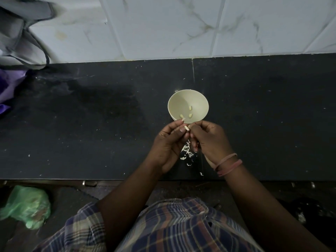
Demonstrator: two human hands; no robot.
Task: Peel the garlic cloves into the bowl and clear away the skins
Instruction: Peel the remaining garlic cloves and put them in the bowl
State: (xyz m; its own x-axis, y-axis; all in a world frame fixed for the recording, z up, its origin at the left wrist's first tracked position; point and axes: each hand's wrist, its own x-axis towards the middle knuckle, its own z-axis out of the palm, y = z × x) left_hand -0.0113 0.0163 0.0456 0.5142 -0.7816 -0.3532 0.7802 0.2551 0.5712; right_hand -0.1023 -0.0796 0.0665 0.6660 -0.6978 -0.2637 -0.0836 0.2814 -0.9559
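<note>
Pinched between the fingertips of both hands: one small pale garlic clove [186,128], held just over the near rim of the round cream-coloured bowl [181,99]. Left hand [169,144] curled round it from the left, thumb pressed near the clove; right hand [209,140] curled in from the right, fingertips meeting the clove's other end. On the right wrist, two pink bands [229,164]. Inside the bowl, three peeled cloves [190,108] lying loose near the bottom. Directly beneath the hands, a small heap of thin white garlic skins [187,153] scattered on the dark speckled stone surface [91,124], a few flakes trailing toward its near edge. Behind, a white marbled tile wall [181,28]. Far left, grey fabric and something purple. Lower left, below the surface edge, a crumpled green plastic bag [27,208].
</note>
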